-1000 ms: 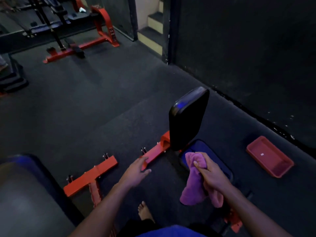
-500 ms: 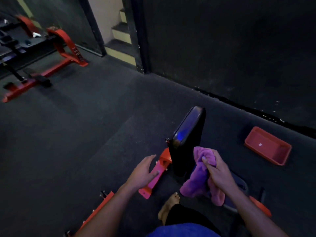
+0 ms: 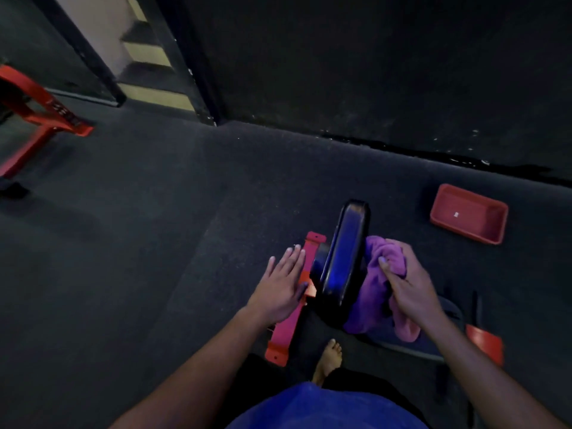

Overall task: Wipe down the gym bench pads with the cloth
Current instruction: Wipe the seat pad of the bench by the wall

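the right hand [image 3: 408, 283] has its fingers clamped on a bunched purple cloth [image 3: 374, 292], pressed against the upright black bench pad [image 3: 343, 258] at its 3 o'clock; the left hand [image 3: 283, 284], fingers straight and together, rests at 9 o'clock.

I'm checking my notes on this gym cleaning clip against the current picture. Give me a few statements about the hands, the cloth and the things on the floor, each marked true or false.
1. The right hand grips the purple cloth. True.
2. The cloth lies against the left side of the upright black pad. False: it is at the pad's right side.
3. The left hand holds a spray bottle. False: it holds nothing, its fingers straight over the red frame bar.
4. A red tray sits on the floor to the right of the pad, near the dark wall. True.
5. The person wears shoes. False: a bare foot shows on the floor.
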Motion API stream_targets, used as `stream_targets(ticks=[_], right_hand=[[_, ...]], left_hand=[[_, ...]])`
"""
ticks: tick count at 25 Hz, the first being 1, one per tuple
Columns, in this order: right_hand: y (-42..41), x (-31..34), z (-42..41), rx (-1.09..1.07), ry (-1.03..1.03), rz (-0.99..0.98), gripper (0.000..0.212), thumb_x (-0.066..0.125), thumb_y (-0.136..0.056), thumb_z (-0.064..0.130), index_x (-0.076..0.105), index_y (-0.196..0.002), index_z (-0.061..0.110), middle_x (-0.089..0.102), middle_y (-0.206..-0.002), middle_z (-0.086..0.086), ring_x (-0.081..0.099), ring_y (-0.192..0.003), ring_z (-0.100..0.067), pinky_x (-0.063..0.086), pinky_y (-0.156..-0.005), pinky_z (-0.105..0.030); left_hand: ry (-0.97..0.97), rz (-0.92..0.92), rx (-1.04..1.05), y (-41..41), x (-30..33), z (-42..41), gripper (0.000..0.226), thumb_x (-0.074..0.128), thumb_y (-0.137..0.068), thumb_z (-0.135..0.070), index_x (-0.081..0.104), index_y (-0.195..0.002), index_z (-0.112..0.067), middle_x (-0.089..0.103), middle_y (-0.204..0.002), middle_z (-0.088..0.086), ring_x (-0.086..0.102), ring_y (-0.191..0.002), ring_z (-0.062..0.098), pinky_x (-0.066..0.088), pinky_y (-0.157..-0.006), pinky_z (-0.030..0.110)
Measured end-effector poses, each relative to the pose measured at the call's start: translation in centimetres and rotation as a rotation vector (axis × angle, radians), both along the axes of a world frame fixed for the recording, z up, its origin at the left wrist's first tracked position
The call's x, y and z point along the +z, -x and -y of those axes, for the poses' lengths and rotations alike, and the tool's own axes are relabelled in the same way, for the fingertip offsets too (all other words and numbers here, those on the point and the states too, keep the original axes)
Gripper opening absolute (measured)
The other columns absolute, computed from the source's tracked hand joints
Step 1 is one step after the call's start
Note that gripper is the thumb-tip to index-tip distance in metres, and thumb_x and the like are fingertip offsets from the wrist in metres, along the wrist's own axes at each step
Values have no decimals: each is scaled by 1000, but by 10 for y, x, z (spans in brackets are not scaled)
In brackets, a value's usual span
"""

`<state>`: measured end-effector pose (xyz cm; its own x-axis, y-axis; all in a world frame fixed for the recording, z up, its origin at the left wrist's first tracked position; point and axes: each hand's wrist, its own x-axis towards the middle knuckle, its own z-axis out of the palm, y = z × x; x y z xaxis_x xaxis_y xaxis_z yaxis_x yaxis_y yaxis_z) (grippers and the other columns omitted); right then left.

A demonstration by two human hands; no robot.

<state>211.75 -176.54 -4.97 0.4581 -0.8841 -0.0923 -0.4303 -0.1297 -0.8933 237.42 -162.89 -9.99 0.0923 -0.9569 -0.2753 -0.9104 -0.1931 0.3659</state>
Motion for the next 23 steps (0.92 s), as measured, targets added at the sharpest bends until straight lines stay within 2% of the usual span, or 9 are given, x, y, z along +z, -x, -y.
stream_targets(ticks=[4, 6, 8, 9, 11, 14, 17, 20, 23], right_hand=[[-17, 35, -24, -54, 160, -28, 26, 61, -101, 25, 59, -127, 25, 58, -130, 14, 54, -126, -6, 36, -109, -18], [-30, 38, -53, -52, 314, -194, 42, 56, -97, 38, 56, -136, 21, 52, -140, 4, 50, -132, -14, 36, -114, -28], [-51, 25, -90, -32, 458, -449, 61, 55, -93, 46, 48, -149, 23, 42, -156, -6, 41, -142, -24, 31, -117, -39], [-65, 17, -108, -21, 493, -554, 67, 57, -91, 48, 43, -153, 25, 35, -163, -8, 34, -148, -28, 29, -118, -45], [-89, 6, -127, -39, 490, -672, 73, 63, -89, 46, 40, -156, 28, 24, -169, -8, 24, -154, -35, 29, -118, -54], [-114, 13, -99, -177, 440, -734, 64, 52, -92, 40, 44, -154, 28, 25, -169, -2, 25, -154, -33, 31, -119, -51], [-131, 23, -32, -208, 410, -790, 61, 43, -91, 38, 47, -150, 24, 36, -162, -2, 33, -147, -31, 31, -121, -47], [-143, 26, 39, -153, 345, -795, 57, 54, -85, 30, 55, -141, 18, 53, -146, -5, 47, -130, -33, 39, -113, -46], [-142, 26, 45, -188, 330, -747, 56, 56, -84, 30, 55, -140, 20, 53, -145, -2, 47, -129, -31, 41, -112, -46]], left_hand=[[-13, 20, -191, -3, -20, 42, 80, -1, -97, -56, -2, -165, -14, -14, -170, -3, -21, -155, 13, -12, -126, 35], [-51, 30, -284, -6, -33, 61, 84, -7, -93, -52, -3, -165, -11, -15, -171, 4, -24, -153, 16, -8, -130, 38], [-73, 65, -411, -11, -46, 75, 75, 2, -100, -44, -5, -165, -9, -21, -170, 10, -28, -151, 20, -5, -130, 41], [-96, 72, -470, -14, -51, 80, 71, 8, -104, -41, -7, -165, -9, -24, -168, 11, -30, -150, 22, -6, -129, 41], [-93, 38, -517, -18, -61, 84, 76, -2, -98, -44, -9, -164, -8, -31, -163, 11, -35, -147, 24, -6, -129, 43], [-19, 52, -562, -19, -65, 84, 88, -17, -83, -43, -12, -163, -7, -34, -161, 12, -41, -143, 28, -8, -129, 45], [10, 64, -533, -19, -66, 78, 82, -22, -88, -45, -18, -161, -8, -29, -167, 11, -38, -147, 24, -14, -128, 41], [82, 140, -538, -20, -68, 79, 71, -11, -103, -50, -23, -160, -10, -32, -167, 7, -30, -154, 21, -8, -130, 41], [73, 142, -561, -21, -64, 78, 67, -2, -108, -49, -22, -160, -11, -32, -165, 5, -30, -154, 20, -11, -129, 40]])
